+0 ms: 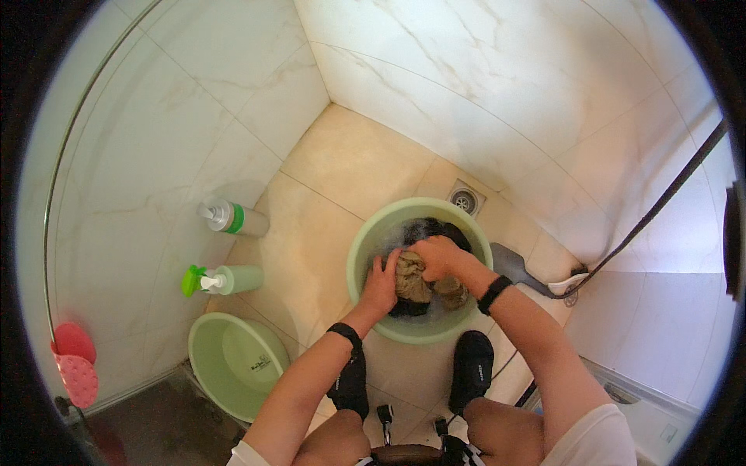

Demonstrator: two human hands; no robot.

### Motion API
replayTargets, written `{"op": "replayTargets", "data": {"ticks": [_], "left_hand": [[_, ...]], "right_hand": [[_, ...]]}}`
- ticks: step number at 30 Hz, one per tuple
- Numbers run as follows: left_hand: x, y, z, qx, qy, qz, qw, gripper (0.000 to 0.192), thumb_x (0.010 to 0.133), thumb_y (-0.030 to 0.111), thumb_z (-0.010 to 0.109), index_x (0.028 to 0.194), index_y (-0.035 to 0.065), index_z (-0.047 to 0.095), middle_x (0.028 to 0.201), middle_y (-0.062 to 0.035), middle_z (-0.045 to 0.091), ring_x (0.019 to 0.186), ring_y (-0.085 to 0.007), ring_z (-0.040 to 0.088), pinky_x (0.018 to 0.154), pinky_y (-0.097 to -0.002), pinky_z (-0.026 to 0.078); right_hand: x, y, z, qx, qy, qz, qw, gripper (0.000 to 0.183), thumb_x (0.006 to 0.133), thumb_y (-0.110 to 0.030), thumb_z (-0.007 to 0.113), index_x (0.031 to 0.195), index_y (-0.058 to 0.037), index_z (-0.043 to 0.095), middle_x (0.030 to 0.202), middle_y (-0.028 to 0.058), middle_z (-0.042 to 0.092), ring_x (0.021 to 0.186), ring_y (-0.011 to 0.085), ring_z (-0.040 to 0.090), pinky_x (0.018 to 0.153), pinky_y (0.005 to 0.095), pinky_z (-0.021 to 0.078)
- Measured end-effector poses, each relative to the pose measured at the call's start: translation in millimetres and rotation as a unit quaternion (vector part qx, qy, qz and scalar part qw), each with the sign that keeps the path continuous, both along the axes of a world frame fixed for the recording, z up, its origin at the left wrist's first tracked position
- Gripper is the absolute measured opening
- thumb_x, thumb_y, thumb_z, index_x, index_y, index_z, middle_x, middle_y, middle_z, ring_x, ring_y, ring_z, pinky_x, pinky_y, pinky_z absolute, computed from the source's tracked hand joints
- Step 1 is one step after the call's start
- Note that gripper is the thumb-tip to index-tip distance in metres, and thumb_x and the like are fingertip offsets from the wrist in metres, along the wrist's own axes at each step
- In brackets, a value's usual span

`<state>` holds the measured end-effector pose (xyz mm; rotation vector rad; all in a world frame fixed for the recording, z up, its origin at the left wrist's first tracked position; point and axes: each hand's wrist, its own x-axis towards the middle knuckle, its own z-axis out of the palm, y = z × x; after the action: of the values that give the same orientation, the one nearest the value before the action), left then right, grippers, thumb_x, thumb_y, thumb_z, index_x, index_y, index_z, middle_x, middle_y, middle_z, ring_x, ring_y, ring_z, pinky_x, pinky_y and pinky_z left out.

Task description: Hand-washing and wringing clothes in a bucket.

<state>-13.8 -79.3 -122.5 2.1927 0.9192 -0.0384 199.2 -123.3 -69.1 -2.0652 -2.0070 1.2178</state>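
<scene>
A round light green plastic basin (356, 250) stands on the tiled floor, holding sudsy water, dark cloth (436, 228) and a bunched brown cloth (412, 286). My left hand (382, 283) lies at the left side of the brown cloth, its fingers bent over the edge. My right hand (437, 256) is closed on the upper right part of the same cloth, its fingertips partly hidden. Another brown fold shows in the water below my right hand. Both wrists wear black bands.
Two pump bottles, one grey (253, 223) and one green (245, 279), stand by the left wall. A second green basin (233, 361) sits lower left. A floor drain (465, 201) and a grey shower head (508, 265) with a dark hose flank the washing basin. My black shoes (472, 364) are below it.
</scene>
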Motion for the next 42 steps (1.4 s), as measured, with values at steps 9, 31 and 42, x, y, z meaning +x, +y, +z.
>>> {"op": "replayTargets", "data": {"ticks": [9, 31, 42], "left_hand": [[1.9, -2.1, 39.2, 0.038, -0.067, -0.087, 0.993, 0.097, 0.073, 0.011, 0.076, 0.159, 0.0162, 0.030, 0.142, -0.0313, 0.044, 0.132, -0.0521, 0.046, 0.113, -0.0544, 0.042], [0.1, -5.3, 13.2, -0.048, 0.050, -0.161, 0.985, 0.096, 0.078, 0.018, 0.084, 0.152, -0.0075, 0.029, 0.130, -0.0344, 0.058, 0.117, -0.0502, 0.060, 0.102, -0.0517, 0.051], [-10.3, -0.3, -40.9, -0.089, -0.062, -0.180, 0.978, 0.063, 0.082, 0.012, 0.075, 0.141, 0.0066, 0.054, 0.129, -0.0248, 0.064, 0.117, -0.0419, 0.064, 0.101, -0.0468, 0.053]], "right_hand": [[-5.6, -71.7, 47.8, 0.127, -0.143, -0.047, 0.980, 0.076, 0.063, -0.015, 0.086, 0.136, -0.0248, 0.065, 0.137, 0.0129, 0.052, 0.125, 0.0365, 0.055, 0.105, 0.0485, 0.0501], [-11.1, -94.5, 84.7, -0.027, -0.196, -0.085, 0.977, 0.025, 0.084, -0.024, 0.074, 0.096, -0.0027, 0.074, 0.093, 0.0202, 0.074, 0.093, 0.0373, 0.073, 0.081, 0.0463, 0.0578], [-43.2, -62.2, 47.3, 0.184, 0.081, -0.050, 0.978, 0.038, 0.090, -0.029, 0.076, 0.113, -0.0008, 0.066, 0.112, 0.0224, 0.062, 0.117, 0.0403, 0.057, 0.099, 0.0498, 0.0474]]}}
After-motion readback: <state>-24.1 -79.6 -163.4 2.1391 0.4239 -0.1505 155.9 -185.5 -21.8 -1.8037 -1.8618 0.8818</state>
